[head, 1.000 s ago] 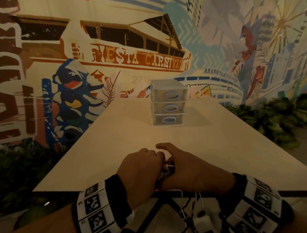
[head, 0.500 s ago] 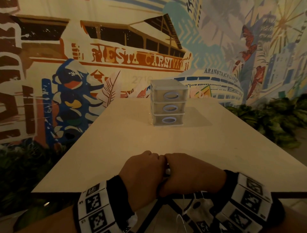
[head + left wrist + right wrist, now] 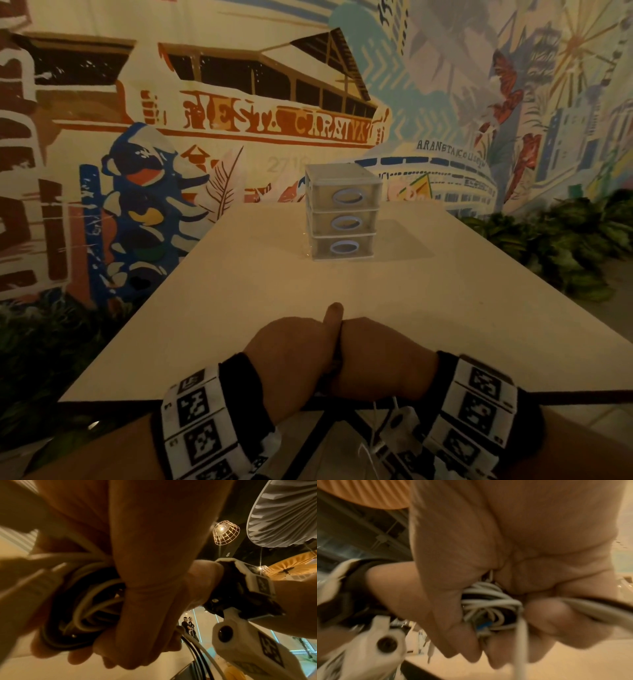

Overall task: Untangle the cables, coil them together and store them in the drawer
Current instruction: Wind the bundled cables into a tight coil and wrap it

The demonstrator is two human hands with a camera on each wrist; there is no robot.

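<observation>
head view: left hand (image 3: 291, 359) and right hand (image 3: 380, 363) pressed together at the near worktop (image 3: 239, 291) edge; drawer unit (image 3: 342, 212) well beyond them, drawers closed. left wrist view: cables (image 3: 89, 601), white and dark, coiled, clamped in both grips. right wrist view: blurred; same bundle between curled fingers (image 3: 544, 622), strands trailing below.

Between the two hands, the cables (image 3: 96, 601) look like smooth plastic-sheathed cord, some pale grey with a soft sheen, some black and glossier. Beneath the hands, the counter (image 3: 239, 291) shows a smooth, matt, pale surface. Beyond the hands, the drawer unit (image 3: 343, 212) is translucent, slightly glossy plastic with opaque white frames and light oval handle rings.
</observation>
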